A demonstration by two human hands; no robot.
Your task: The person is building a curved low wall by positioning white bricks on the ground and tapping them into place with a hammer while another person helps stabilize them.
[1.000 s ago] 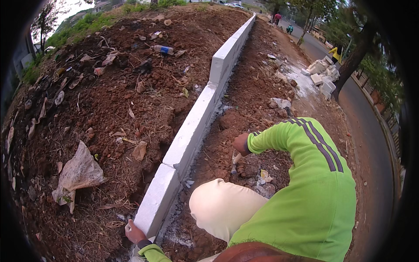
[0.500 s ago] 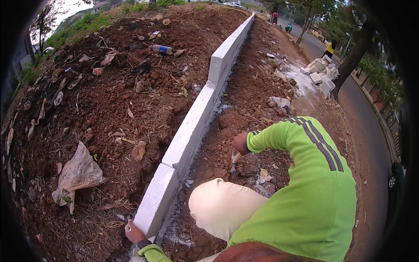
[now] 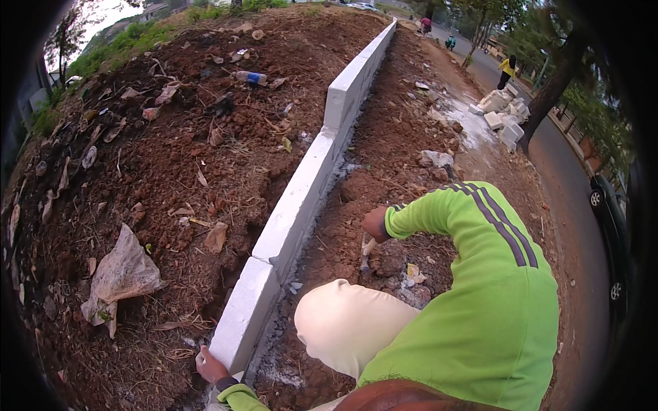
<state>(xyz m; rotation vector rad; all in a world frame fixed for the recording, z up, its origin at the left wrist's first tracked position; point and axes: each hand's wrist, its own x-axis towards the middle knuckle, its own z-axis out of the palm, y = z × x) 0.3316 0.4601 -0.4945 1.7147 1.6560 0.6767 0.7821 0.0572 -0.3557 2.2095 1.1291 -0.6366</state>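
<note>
My left hand (image 3: pixel 211 365) is at the near end of the low wall, its fingers curled against the end edge of the nearest white block (image 3: pixel 241 316). That block butts against another white block (image 3: pixel 291 205) in the same line, with a thin joint between them. My right hand (image 3: pixel 375 224) is closed around the pale handle of a hand tool (image 3: pixel 367 253), held over the soil right of the wall. The tool's darker lower end points down toward the ground; its exact kind is unclear. My bent knee (image 3: pixel 349 322) is between the two hands.
A taller course of blocks (image 3: pixel 340 103) begins farther along. Crumpled sacking (image 3: pixel 123 270) and a plastic bottle (image 3: pixel 251 78) lie on the soil at left. White blocks are piled (image 3: pixel 504 116) by a tree (image 3: pixel 555 89). A dark car (image 3: pixel 608 240) is on the road at right.
The dark car has come farther into view at the right, and the person in yellow by the road has shifted slightly left. Both my hands stay almost where they were.
</note>
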